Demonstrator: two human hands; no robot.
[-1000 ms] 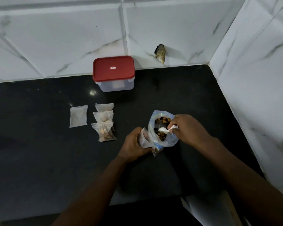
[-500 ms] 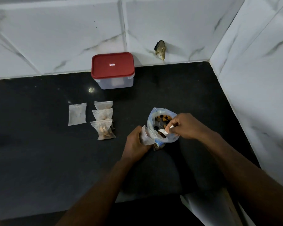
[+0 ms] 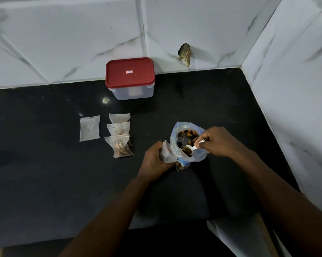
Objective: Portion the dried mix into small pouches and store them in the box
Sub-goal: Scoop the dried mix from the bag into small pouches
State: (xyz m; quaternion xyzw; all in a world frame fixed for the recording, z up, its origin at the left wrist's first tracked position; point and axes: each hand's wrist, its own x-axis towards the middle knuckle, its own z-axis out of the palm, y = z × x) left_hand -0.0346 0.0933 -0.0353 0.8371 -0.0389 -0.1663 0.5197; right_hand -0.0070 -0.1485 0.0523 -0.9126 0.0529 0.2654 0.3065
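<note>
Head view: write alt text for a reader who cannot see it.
A right hand holds a white spoon in an open bag of dried mix; the left hand holds a small pouch beside it. Three filled pouches, one flat pouch and a closed red-lidded box sit on the black counter.

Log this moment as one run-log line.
phase: scooping | left hand: holds small pouch | right hand: holds white spoon in mix bag | filled pouches: three on counter | box: red lid on
</note>
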